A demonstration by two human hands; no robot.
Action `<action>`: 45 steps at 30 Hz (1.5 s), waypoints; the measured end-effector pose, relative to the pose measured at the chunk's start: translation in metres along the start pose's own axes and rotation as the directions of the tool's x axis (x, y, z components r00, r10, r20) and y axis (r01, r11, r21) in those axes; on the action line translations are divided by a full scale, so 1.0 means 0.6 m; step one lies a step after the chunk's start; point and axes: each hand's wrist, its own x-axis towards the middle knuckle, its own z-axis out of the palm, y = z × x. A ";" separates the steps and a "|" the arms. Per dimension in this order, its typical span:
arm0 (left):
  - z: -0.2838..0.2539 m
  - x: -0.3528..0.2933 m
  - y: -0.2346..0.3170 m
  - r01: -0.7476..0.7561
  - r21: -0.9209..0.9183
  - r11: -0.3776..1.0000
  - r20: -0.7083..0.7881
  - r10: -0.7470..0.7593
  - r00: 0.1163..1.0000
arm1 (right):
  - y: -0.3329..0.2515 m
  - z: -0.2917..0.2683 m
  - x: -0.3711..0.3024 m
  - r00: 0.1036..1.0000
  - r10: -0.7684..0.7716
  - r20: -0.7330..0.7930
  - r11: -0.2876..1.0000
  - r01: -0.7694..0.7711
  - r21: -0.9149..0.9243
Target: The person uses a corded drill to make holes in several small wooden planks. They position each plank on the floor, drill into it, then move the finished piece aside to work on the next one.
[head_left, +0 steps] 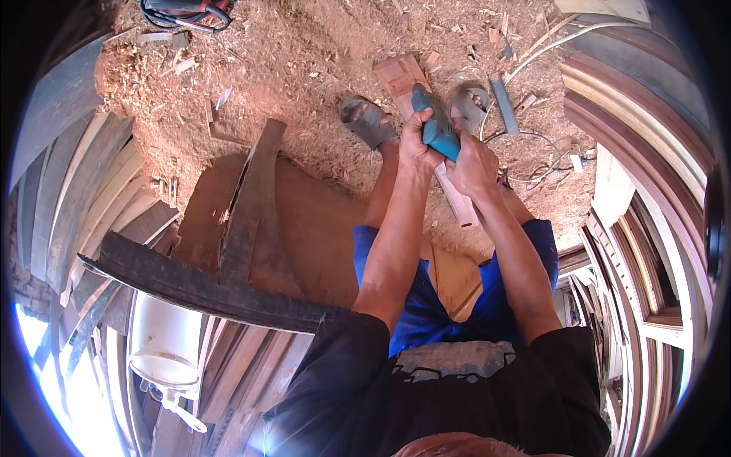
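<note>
Both hands are wrapped round a teal, corded-looking power tool [440,135], whose exact kind I cannot make out. My left hand [419,143] grips its left side, with the thumb along the body. My right hand [475,164] closes on its near right end. Under the tool lies a narrow reddish wooden board [458,201], running from between my feet back toward my knees. The board's far end [398,74] shows a recessed patch. The tool's dark front end is over the board; whether it touches the wood is hidden.
Wood shavings cover the ground [304,68]. My sandalled feet [367,122] flank the board. A dark flat bar [505,105] and a thin cable [560,156] lie right. Stacked timber [643,114] lines the right; more planks [72,206] and a dark curved beam [175,270] stand left.
</note>
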 end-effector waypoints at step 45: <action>0.008 -0.015 0.013 -0.036 -0.065 0.997 0.010 0.037 0.999 | -0.025 -0.021 0.023 0.988 0.004 0.156 0.994 0.013 -0.109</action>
